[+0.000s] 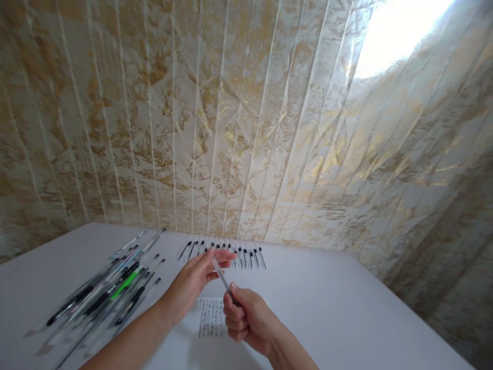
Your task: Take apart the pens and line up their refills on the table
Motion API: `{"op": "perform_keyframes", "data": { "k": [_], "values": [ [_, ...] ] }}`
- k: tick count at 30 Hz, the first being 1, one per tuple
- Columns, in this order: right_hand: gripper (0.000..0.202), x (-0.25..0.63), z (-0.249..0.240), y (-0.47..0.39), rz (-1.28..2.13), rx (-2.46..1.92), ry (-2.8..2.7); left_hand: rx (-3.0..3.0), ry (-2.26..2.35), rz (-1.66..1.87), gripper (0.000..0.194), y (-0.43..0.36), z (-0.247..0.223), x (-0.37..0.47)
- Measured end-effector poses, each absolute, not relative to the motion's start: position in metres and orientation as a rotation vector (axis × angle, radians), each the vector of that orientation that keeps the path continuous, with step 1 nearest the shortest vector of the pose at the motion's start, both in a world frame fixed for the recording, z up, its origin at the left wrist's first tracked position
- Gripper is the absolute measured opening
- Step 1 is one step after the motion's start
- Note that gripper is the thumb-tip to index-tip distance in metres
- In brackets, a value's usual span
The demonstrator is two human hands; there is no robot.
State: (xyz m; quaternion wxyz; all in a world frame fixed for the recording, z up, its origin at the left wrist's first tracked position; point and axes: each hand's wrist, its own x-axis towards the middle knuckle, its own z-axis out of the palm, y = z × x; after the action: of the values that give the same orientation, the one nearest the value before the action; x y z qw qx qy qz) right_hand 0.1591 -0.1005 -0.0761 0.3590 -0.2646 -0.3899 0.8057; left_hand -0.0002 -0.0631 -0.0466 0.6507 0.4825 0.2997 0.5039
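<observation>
A slim clear pen (221, 275) slants between my hands, above the white table. Its lower, dark end is wrapped in the fingers of my right hand (250, 318). The upper end touches my left hand (196, 272) near the thumb tip, while the other left fingers are stretched out to the right. Below and behind the pen lies a sheet with handwritten lines (211, 318), partly covered by my right hand. Beyond my left hand is a row of black-capped pens (245, 257), some hidden by the fingers.
On the left of the white table (327, 308) lies a loose pile of pens (100, 293), with a bright green one (125, 284) among them. A patterned white and gold curtain (231, 128) hangs behind the far edge. Bright light shows at the upper right.
</observation>
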Motion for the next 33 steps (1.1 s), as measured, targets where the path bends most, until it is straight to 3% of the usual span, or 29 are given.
{"op": "perform_keyframes", "data": {
  "k": [4, 8, 12, 16, 26, 33],
  "values": [
    [0.042, 0.156, -0.084, -0.097, 1.836, -0.911, -1.127, 1.039, 0.77, 1.2, 0.037, -0.058, -0.053, 0.001],
    [0.053, 0.154, -0.097, -0.093, 1.121, -1.295, -1.565, 0.958, 0.825, 1.258, 0.037, -0.055, -0.066, 0.002],
    [0.043, 0.16, -0.099, -0.09, 0.453, -1.498, -1.887, 0.816, 0.864, 1.269, 0.043, -0.058, -0.076, 0.006],
    [0.036, 0.164, -0.091, -0.09, 0.216, -1.486, -1.974, 0.745, 0.899, 1.278, 0.045, -0.062, -0.073, 0.008],
    [0.024, 0.161, -0.099, -0.088, 0.791, -1.249, -1.606, 0.83, 0.956, 1.344, 0.039, -0.06, -0.08, 0.008],
    [0.061, 0.158, -0.094, -0.088, 1.683, -1.161, -1.264, 0.887, 0.951, 1.3, 0.041, -0.057, -0.084, 0.006]
  ]
}}
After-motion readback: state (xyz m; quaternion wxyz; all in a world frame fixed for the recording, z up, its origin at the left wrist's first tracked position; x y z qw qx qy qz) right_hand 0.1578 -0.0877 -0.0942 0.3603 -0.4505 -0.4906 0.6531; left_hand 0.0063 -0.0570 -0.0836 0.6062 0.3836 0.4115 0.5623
